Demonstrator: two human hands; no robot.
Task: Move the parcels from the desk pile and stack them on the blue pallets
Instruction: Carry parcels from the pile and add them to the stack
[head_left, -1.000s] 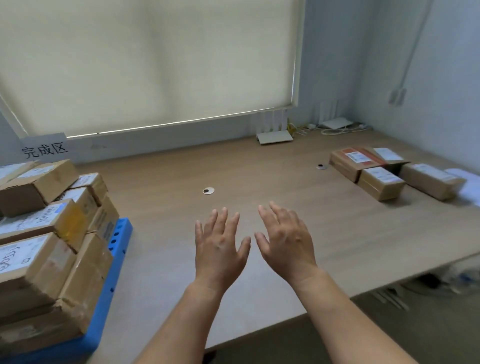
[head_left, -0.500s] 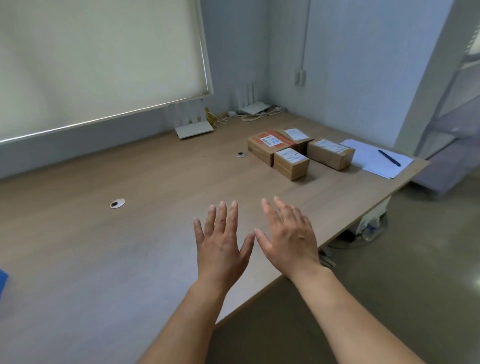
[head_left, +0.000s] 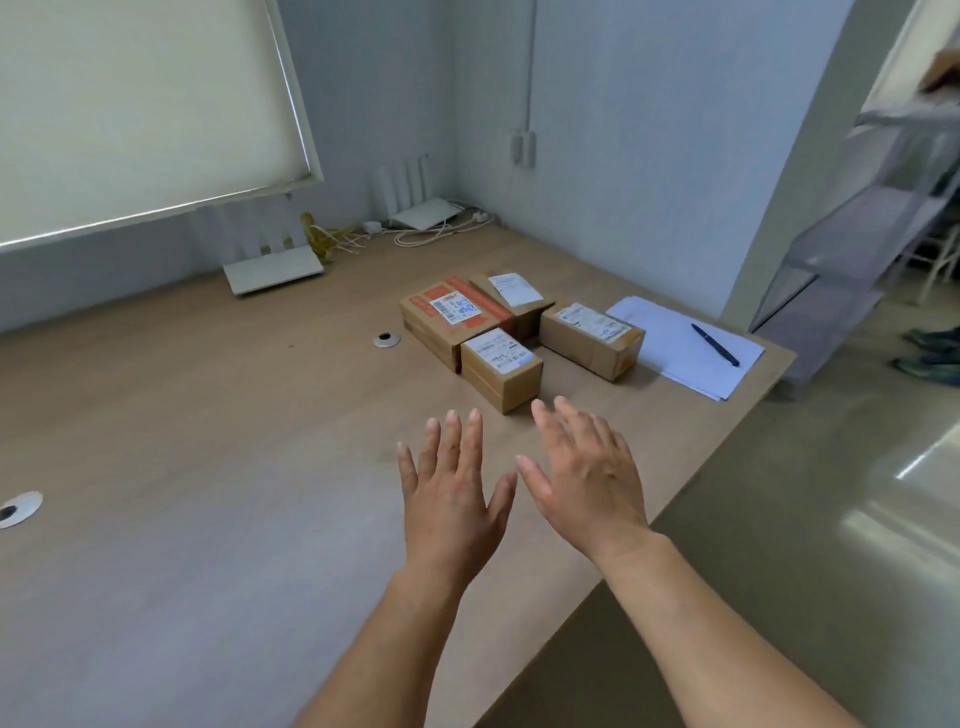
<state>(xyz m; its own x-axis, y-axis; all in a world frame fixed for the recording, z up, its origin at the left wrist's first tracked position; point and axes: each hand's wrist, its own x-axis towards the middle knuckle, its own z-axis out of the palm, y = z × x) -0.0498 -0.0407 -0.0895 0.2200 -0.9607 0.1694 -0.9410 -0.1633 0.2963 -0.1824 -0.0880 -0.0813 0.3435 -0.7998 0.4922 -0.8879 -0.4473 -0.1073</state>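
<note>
4 parcels sit on the desk (head_left: 208, 415), all ahead of the hands; the blue pallets are not in view.

- Far left of the hands: cable grommet (head_left: 386, 340), flush in the desk top.
- Left hand (head_left: 449, 499): palm down, fingers straight and spread, holding nothing.
- Beyond its fingertips: orange-taped parcel (head_left: 449, 317). The small parcel (head_left: 501, 366) touches it and is closest to both hands. The rear parcel (head_left: 511, 293) lies furthest from them.
- Right hand (head_left: 587, 478): flat, fingers spread, empty, thumb near the left thumb.
- Beyond and right of it: labelled parcel (head_left: 592, 332), slightly apart from the other 3.
- Further right: paper sheets (head_left: 675, 348) with a pen (head_left: 714, 344) on top.

Risks (judgement): a 2-hand grab of the small parcel may drag its touching neighbour. A reach drifting right could nudge the sheets and pen off the desk edge.
</note>
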